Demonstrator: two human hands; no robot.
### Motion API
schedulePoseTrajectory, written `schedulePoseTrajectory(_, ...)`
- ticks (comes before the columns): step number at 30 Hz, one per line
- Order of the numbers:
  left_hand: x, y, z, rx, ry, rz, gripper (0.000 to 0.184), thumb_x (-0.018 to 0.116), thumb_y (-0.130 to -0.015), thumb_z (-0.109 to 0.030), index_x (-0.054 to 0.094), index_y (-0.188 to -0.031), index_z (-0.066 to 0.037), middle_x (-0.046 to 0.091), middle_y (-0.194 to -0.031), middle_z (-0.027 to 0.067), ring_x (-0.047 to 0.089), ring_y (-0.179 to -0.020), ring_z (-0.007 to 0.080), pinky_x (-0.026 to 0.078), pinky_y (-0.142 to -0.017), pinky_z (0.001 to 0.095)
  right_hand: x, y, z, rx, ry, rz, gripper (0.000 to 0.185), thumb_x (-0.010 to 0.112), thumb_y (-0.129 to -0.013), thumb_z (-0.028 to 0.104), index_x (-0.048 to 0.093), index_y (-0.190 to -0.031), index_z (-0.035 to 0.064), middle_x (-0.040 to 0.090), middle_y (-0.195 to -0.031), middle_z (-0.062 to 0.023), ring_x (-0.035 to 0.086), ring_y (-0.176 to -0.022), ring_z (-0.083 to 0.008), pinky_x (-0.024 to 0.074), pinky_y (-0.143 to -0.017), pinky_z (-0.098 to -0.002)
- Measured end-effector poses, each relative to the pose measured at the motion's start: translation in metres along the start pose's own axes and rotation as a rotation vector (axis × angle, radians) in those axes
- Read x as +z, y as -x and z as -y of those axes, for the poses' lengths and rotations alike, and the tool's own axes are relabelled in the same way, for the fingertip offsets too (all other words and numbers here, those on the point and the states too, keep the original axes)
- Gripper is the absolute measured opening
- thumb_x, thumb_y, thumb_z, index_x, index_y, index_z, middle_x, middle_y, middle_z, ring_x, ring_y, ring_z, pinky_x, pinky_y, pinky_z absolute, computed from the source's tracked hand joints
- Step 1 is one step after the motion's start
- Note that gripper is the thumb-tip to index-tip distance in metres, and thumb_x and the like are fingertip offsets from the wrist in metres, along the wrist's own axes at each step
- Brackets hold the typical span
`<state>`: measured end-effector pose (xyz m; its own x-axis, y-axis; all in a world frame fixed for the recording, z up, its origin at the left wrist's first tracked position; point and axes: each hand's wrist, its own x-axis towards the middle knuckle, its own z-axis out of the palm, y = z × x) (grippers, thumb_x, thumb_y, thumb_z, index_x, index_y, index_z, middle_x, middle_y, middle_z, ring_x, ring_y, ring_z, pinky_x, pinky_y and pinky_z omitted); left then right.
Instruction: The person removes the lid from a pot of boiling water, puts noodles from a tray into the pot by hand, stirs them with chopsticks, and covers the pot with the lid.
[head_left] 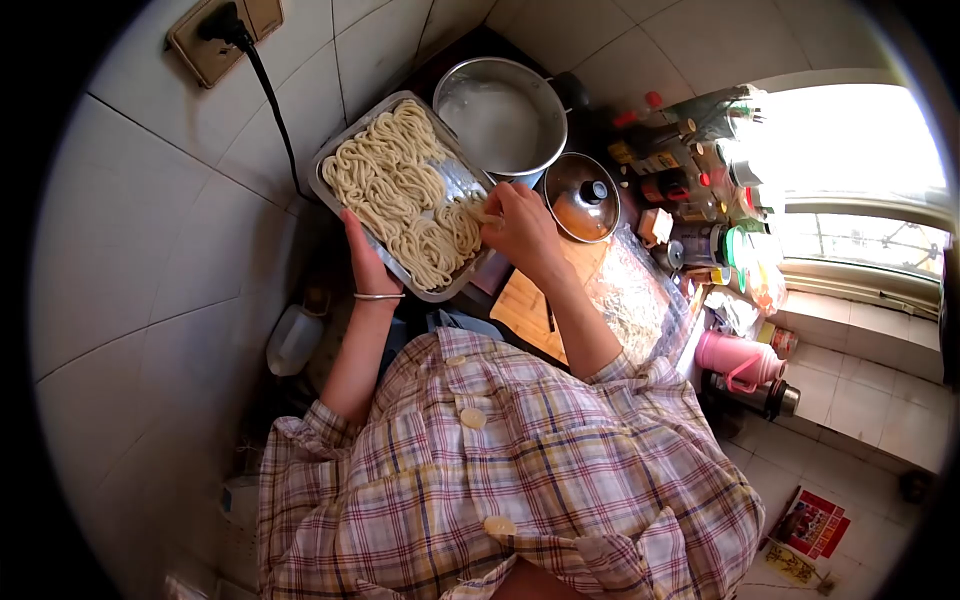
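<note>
The thick noodles point(385, 185) lie in coiled bundles in a shallow metal tray point(462, 180), just beside the metal pot point(543, 105). The left hand point(370, 260) holds the tray's near side, its fingers mostly hidden; the right hand point(527, 232) pinches noodles at the right edge. They look soft and limp (floured or oiled, I cannot tell), so lifting a whole bundle loosely should stretch them less than tugging single strands. The tray is probably stiff and light, best supported from below.
</note>
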<state>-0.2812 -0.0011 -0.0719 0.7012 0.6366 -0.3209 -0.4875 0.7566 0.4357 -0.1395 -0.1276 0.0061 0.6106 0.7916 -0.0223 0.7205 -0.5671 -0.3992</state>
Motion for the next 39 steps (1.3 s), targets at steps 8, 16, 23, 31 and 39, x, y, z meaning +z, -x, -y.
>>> schedulePoseTrajectory(8,0.002,0.000,-0.003,-0.018,0.002,-0.008,0.069,0.037,-0.090,-0.057,0.028,-0.139,-0.008,0.038,-0.137,0.0081,0.041,-0.122,0.0256,0.036,-0.100,0.0379,-0.049,-0.031,-0.020,0.224,-1.388,0.129,0.015,0.055,-0.081,0.004,0.051,-0.096,0.0066,0.057,-0.088,-0.0013,0.058,-0.080,-0.0115,0.0475,-0.066,-0.0230)
schedulePoseTrajectory(16,0.010,0.007,-0.011,-0.052,0.013,0.029,0.069,0.037,-0.090,-0.056,0.028,-0.139,-0.008,0.039,-0.137,0.0082,0.042,-0.122,0.0248,0.036,-0.100,0.0369,-0.053,-0.060,-0.026,0.195,-1.657,0.303,0.025,0.043,-0.085,0.001,0.049,-0.108,0.0035,0.057,-0.092,-0.0062,0.058,-0.079,-0.0126,0.0491,-0.065,-0.0239)
schedulePoseTrajectory(23,0.004,0.001,-0.007,-0.018,-0.004,0.039,0.069,0.037,-0.091,-0.056,0.027,-0.139,-0.008,0.038,-0.138,0.0085,0.041,-0.123,0.0245,0.036,-0.101,0.0367,-0.063,-0.095,-0.042,0.181,-1.484,0.175,0.018,0.050,-0.083,0.003,0.055,-0.101,0.0055,0.056,-0.082,-0.0003,0.055,-0.066,-0.0080,0.0436,-0.057,-0.0194)
schedulePoseTrajectory(31,0.003,0.001,-0.006,-0.016,0.012,0.054,0.069,0.037,-0.091,-0.056,0.028,-0.139,-0.007,0.039,-0.137,0.0086,0.041,-0.123,0.0241,0.036,-0.101,0.0363,-0.008,-0.145,-0.105,0.212,-0.699,0.047,0.025,0.057,-0.078,0.015,0.057,-0.100,0.0025,0.062,-0.077,-0.0059,0.061,-0.063,-0.0147,0.0477,-0.057,-0.0271)
schedulePoseTrajectory(39,0.001,0.000,-0.006,-0.017,0.036,0.083,0.070,0.036,-0.091,-0.056,0.030,-0.137,-0.005,0.041,-0.135,0.0099,0.044,-0.120,0.0241,0.038,-0.099,0.0358,-0.017,-0.140,-0.101,0.114,0.247,-0.265,0.027,0.057,-0.080,0.020,0.059,-0.105,0.0100,0.063,-0.085,-0.0139,0.064,-0.083,-0.0243,0.0503,-0.069,-0.0333)
